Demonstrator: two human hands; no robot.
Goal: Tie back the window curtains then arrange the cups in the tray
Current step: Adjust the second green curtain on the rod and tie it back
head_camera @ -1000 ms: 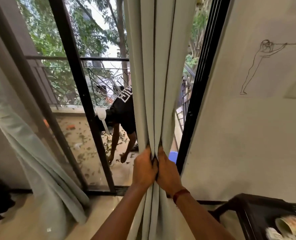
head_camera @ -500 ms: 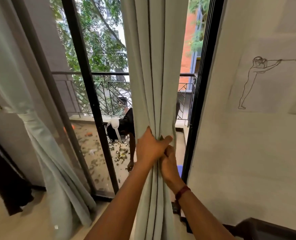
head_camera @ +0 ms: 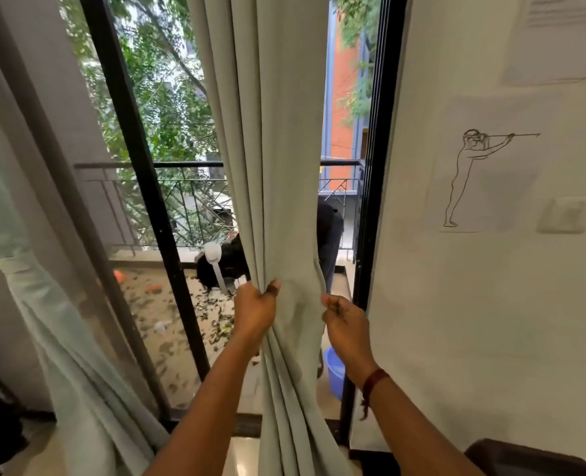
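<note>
A pale grey-green curtain [head_camera: 277, 166] hangs gathered in front of the glass door. My left hand [head_camera: 255, 312] grips its left edge at waist height, thumb on the front of the cloth. At the curtain's right edge my right hand [head_camera: 344, 321] has its fingers curled against the fabric; a red thread band circles that wrist. A second curtain [head_camera: 61, 338] at the far left is tied back at its middle. No cups and no tray are in view.
A black door frame [head_camera: 370, 207] stands just right of the curtain, then a white wall [head_camera: 490, 304] with a line drawing. Outside on the balcony a person [head_camera: 229, 269] bends down beside a blue bucket [head_camera: 334, 371]. A dark piece of furniture [head_camera: 525, 458] shows at bottom right.
My hands were pressed together bunching the curtain; now they have come apart, each at one edge of the cloth. The view has tilted up and the cups at bottom right have left the frame.
</note>
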